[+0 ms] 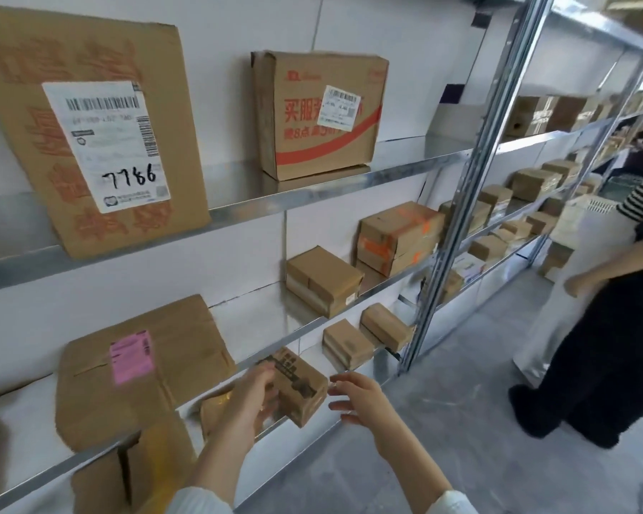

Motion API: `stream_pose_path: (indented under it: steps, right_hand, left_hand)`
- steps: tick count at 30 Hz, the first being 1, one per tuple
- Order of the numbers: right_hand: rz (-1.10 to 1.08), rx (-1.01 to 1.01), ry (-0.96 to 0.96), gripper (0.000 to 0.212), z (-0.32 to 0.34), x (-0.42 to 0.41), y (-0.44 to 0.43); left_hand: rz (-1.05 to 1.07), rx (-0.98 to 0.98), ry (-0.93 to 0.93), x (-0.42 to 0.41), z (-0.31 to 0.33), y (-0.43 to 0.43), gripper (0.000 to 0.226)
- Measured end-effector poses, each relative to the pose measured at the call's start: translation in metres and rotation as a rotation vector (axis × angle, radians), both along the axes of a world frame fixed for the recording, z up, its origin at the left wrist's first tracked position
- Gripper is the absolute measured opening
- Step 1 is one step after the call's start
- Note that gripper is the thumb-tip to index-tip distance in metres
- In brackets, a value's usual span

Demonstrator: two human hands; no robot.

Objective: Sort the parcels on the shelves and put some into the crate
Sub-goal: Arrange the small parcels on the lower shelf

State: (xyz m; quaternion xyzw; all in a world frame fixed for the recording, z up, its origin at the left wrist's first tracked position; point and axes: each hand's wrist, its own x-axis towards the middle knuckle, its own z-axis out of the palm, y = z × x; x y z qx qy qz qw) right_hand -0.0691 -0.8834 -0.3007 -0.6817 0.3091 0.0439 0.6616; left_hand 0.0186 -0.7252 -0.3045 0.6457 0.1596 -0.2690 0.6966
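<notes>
The top shelf [312, 196] bears a large leaning carton [90, 135] left, a red-printed box [320, 113] right. The shelf below [312, 325] carries a flat pink-labelled carton [142, 369] and small stacked parcels [322, 280].

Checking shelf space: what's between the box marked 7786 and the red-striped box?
Nothing; head view shows bare metal shelf between the 7786 box and the red-striped box.

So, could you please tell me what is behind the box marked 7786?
Only the white wall shows around the box; whatever stands on the shelf behind it is covered.

Single head-worn wide-angle view, forward and down, close beside the metal shelves [312, 196] on the left.
</notes>
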Motion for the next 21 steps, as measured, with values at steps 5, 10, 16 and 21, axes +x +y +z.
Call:
stream_pose_path:
  steps: [5,10,16,21]
  right_hand:
    - [-0.137,0.007,-0.033,0.020,0.004,0.052,-0.066]
    - [-0.156,0.029,-0.047,0.022,-0.001,0.082,-0.125]
    - [-0.085,0.067,-0.026,0.022,-0.018,0.119,-0.200]
    - [0.022,0.075,0.053,0.023,-0.036,0.148,-0.271]
  left_hand:
    - [-0.021,0.071,-0.134,0.067,0.000,-0.047,0.017]
    - [-0.046,0.088,-0.154,0.108,-0.004,-0.085,0.020]
    - [0.024,0.090,-0.125,0.150,-0.012,-0.138,0.026]
    - [0.145,0.130,-0.060,0.157,-0.020,-0.179,0.028]
